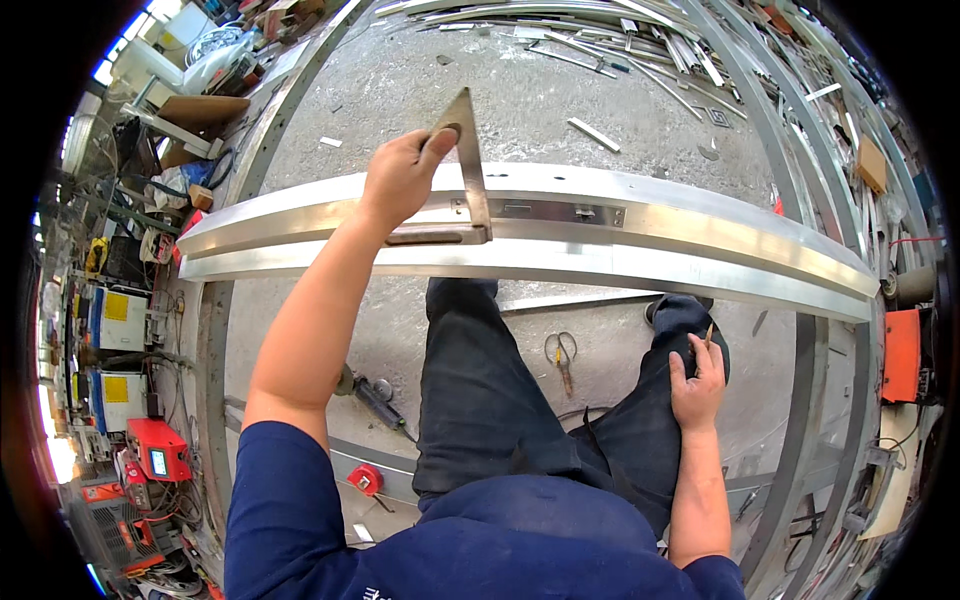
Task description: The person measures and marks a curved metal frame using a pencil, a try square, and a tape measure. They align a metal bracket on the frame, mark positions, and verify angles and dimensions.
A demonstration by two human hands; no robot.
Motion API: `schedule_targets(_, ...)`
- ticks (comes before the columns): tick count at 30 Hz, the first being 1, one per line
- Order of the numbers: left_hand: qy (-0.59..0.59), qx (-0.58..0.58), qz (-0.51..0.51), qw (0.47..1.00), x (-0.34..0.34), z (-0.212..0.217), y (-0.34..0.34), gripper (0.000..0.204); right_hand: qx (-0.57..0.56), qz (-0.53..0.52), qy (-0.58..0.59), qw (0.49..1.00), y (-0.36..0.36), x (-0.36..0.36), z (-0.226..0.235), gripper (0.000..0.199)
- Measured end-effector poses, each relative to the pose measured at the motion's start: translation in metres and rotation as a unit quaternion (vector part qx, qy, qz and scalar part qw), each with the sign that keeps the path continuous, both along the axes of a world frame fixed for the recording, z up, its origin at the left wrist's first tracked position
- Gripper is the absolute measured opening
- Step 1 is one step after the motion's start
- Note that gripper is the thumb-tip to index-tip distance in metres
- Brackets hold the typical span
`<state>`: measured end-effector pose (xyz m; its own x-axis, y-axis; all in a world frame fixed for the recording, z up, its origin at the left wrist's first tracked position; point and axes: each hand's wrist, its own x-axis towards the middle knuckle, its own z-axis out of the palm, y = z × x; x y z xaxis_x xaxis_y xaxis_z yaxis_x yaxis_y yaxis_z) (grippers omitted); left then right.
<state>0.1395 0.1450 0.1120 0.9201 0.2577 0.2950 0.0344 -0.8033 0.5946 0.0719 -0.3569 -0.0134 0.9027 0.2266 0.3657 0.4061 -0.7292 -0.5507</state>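
Observation:
My left hand [405,175] is closed round the upper part of a metal set square [474,190], thumb on its face. The square's slotted base reaches left below the hand, over a long silvery metal profile [700,225] lying crosswise in front of me. Mid-length on the profile is a recessed strip with a slot and a small latch-like fitting [585,213]. Whether the square touches the profile I cannot tell. My right hand [700,385] rests on my right thigh, fingers bent, with a thin pencil [709,335] sticking up between them.
Steel frame rails [803,420] run along both sides beneath the profile. On the floor lie scissors [563,350], an angle grinder [378,403] and metal offcuts [594,135]. A red tape measure [366,479] sits near my left side. Red machines [160,450] crowd the left.

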Motion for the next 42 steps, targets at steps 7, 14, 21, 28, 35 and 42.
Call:
schedule_targets(7,0.069,0.083,0.007,0.994,0.034,-0.033,-0.002,0.077,-0.01,-0.007,0.012,1.0,-0.003,0.001,-0.003,0.034)
schedule_targets(14,0.037,0.061,0.017,0.997,0.033,-0.046,-0.006,0.075,-0.017,-0.001,0.028,0.999,0.004,0.007,0.002,0.036)
schedule_targets(21,0.031,0.057,0.009,0.998,0.038,-0.051,-0.001,0.072,-0.012,0.001,0.04,0.999,0.008,0.007,0.002,0.034)
schedule_targets(28,0.015,0.069,0.006,0.998,0.04,-0.056,0.001,0.069,-0.011,-0.006,0.057,0.998,0.007,0.008,-0.001,0.035)
schedule_targets(35,0.006,0.072,0.002,0.997,0.039,-0.055,-0.001,0.072,-0.024,-0.011,0.05,0.998,0.01,0.008,0.0,0.033)
schedule_targets(42,0.036,0.098,0.018,0.994,0.037,-0.049,-0.003,0.076,-0.015,-0.008,0.052,0.999,0.011,0.008,0.0,0.035)
